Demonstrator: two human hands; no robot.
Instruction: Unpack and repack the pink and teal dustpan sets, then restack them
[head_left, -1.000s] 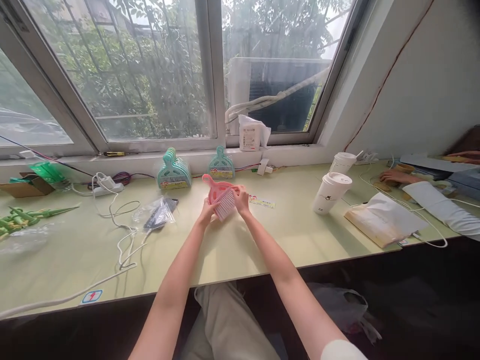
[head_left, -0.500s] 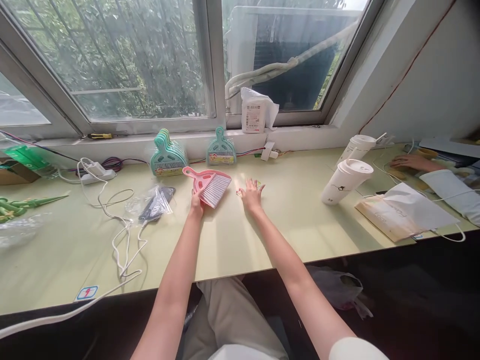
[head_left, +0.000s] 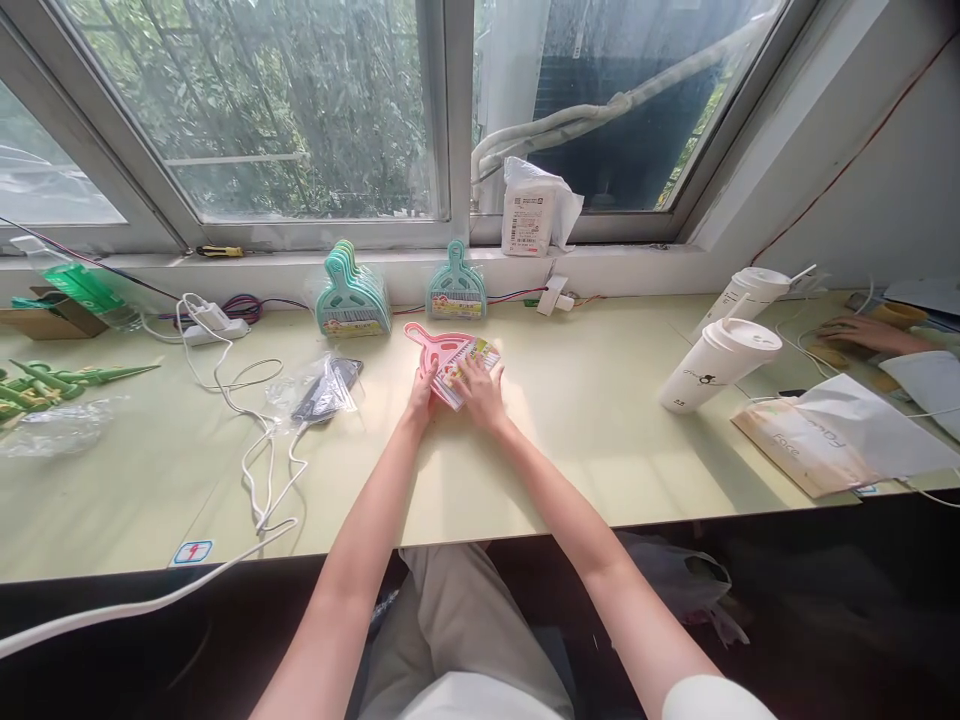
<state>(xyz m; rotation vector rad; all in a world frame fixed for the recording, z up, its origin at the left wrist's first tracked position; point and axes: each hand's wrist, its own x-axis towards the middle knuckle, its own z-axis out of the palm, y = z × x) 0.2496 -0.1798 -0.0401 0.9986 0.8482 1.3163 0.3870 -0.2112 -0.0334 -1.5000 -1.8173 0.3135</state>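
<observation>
A pink dustpan and brush set (head_left: 442,350) is tilted over the table, its handle pointing up and left. My left hand (head_left: 424,390) grips its left edge. Across the bristles lies a colourful printed label (head_left: 484,352), with my right hand (head_left: 481,388) spread flat over it, fingers apart. Behind stand a stack of green dustpan sets (head_left: 352,300) in clear wrap and a single green set (head_left: 456,288), both against the window ledge.
Left of my hands are a phone (head_left: 328,390) under clear plastic, white cables (head_left: 259,470) and green plastic pieces (head_left: 60,385). To the right stand white cups (head_left: 720,365) and a paper bag (head_left: 832,435). Another person's hand (head_left: 862,332) rests at the far right.
My right hand has moved with the label from the bare table onto the pink set's bristles. The view has shifted slightly, and my left hand still holds the set.
</observation>
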